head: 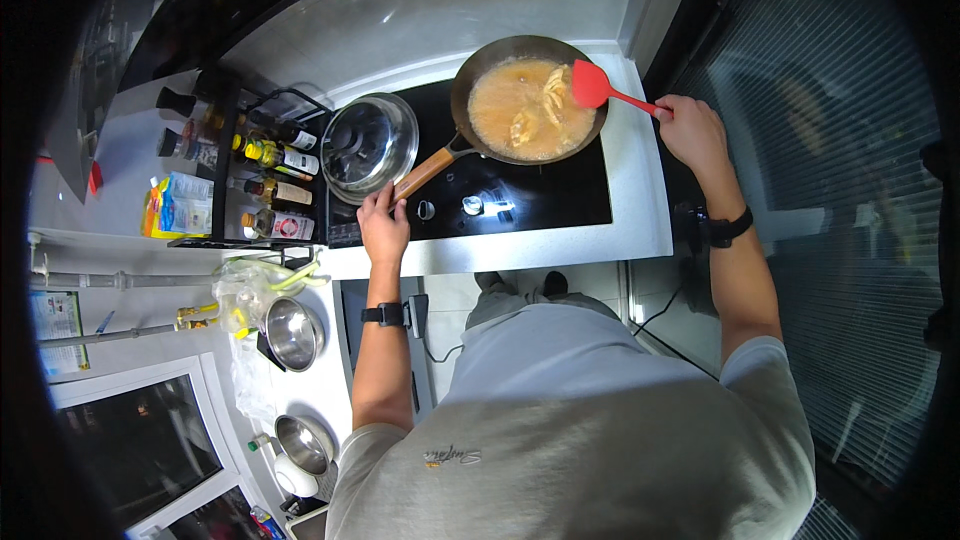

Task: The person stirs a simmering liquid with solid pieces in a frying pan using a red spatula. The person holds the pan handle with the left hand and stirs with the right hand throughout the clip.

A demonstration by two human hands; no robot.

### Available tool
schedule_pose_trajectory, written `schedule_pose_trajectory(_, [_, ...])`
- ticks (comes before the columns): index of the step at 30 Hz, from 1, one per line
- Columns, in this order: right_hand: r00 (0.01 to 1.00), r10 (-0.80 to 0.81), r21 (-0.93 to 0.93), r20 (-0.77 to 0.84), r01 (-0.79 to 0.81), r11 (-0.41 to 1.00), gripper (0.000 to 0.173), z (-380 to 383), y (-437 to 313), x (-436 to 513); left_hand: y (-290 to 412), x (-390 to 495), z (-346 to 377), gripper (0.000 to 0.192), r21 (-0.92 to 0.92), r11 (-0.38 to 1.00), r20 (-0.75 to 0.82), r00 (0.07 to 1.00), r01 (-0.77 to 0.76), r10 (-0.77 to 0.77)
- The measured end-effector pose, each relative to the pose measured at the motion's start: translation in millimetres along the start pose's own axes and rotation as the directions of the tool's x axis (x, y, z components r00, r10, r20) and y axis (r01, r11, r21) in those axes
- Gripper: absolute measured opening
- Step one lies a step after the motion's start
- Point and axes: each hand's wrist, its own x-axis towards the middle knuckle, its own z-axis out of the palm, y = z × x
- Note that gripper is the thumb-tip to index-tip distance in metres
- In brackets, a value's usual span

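Observation:
A dark frying pan (469, 82) stands on the black cooktop (555, 199). Bubbling orange-brown broth (499, 101) fills it, with pale yellowish pieces of food (554, 96) in the liquid. My left hand (384, 229) grips the end of the pan's wooden handle (426, 171). On the right, my right hand (691, 131) holds a red spatula (592, 84) by its handle. The spatula's head is over the pan's right side, beside the food; whether it touches the broth I cannot tell.
Left of the pan lies a glass lid (371, 142) with a steel rim, close to my left hand. A black rack (221, 187) holds several sauce bottles (289, 161). Steel bowls (294, 337) stand on the left counter. A ribbed glass panel (825, 240) rises at right.

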Motion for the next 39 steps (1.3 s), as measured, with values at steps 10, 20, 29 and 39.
schedule_pose_trajectory(10, [0.992, -0.002, -0.141, 0.124, 0.019, 0.990, 0.025, 19, -6, 82, -3, 1, -3, 0.041, -0.028, 1.000, 0.030, 1.000, 0.006, -0.005])
schedule_pose_trajectory(20, [0.975, -0.011, 0.260, 0.221, -0.048, 0.965, 0.023, 78, 26, 97, -3, 1, -1, 0.041, -0.039, 0.999, 0.023, 1.000, 0.000, 0.001])
schedule_pose_trajectory(29, [0.978, -0.079, 0.310, 0.195, 0.015, 0.951, 0.023, 80, 14, 69, 0, 1, -4, 0.040, -0.043, 0.999, 0.036, 0.999, 0.016, -0.014])
schedule_pose_trajectory(39, [0.975, -0.096, 0.138, 0.198, 0.070, 0.988, 0.027, 50, -5, 17, 0, 2, -4, 0.039, -0.044, 0.999, 0.033, 0.999, 0.008, -0.006])
